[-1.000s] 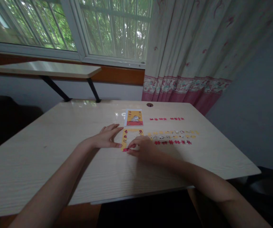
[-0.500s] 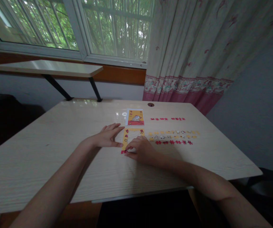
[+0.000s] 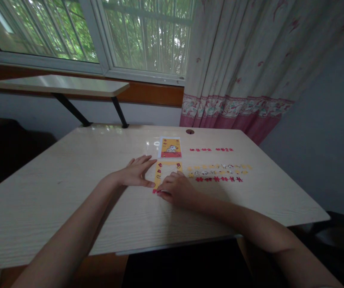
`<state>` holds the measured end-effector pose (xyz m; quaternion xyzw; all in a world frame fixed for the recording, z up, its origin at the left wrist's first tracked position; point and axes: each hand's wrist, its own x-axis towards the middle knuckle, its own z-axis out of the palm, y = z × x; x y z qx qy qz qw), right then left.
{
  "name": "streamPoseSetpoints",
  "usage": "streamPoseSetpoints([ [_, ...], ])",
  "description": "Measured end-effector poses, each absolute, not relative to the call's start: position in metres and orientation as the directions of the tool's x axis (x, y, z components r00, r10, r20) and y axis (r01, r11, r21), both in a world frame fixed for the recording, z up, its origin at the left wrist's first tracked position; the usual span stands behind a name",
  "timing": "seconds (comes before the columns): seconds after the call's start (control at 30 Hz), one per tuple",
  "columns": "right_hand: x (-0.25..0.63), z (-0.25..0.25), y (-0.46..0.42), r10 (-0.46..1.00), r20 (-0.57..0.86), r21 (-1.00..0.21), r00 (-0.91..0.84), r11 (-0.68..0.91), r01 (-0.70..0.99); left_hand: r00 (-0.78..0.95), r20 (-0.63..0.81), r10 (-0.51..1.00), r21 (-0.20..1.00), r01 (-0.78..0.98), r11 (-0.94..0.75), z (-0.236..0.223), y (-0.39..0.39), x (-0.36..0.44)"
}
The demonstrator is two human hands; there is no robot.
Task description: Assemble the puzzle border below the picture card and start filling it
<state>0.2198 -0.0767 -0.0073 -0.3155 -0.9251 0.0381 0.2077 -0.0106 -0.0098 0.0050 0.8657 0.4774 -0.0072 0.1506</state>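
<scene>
I am looking down through the head camera at the frame (image 3: 157, 181), a yellow border with small red drawings, which is lying flat on the desk (image 3: 114, 224) between the two hands. At its near left corner a red piece (image 3: 154, 191) is showing beside the fingertips of the right hand (image 3: 176, 187); I am seeing its thumb and forefinger drawn close together there, though I cannot tell whether they are pinching the piece or only pressing on it. The left hand (image 3: 134, 173) is resting at the frame's left side, thumb and fingers spread wide, gripping nothing, its thumb tip reaching the yellow edge. Just beyond the frame a card (image 3: 171, 149) is lying, showing a white animal on orange and red. To the right, three rows of loose pieces (image 3: 217, 179) are running across the desk, the nearest one red, the others mixing yellow and white. Another red row (image 3: 209, 149) is lying farther back, right of the card. At the back left a shelf (image 3: 64, 83) is standing on black legs, and behind everything a curtain (image 3: 234, 60) is hanging beside the window (image 3: 148, 40)
</scene>
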Motion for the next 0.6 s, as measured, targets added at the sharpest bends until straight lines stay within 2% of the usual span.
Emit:
streamPoseSetpoints([
  [0.23,0.22,-0.002,-0.08,0.573,0.336,-0.068,-0.747,0.806,0.588,0.523,-0.22,0.823,0.235,0.848,-0.476,0.016,-0.015,-0.005],
  [0.4,0.223,0.003,-0.082,0.576,0.29,-0.072,-0.764,0.81,0.582,0.51,-0.251,0.823,0.226,0.857,-0.463,0.019,-0.019,-0.002],
  [0.6,0.225,-0.002,-0.079,0.539,0.304,-0.067,-0.786,0.835,0.547,0.495,-0.236,0.836,0.226,0.865,-0.448,0.014,-0.019,0.001],
])
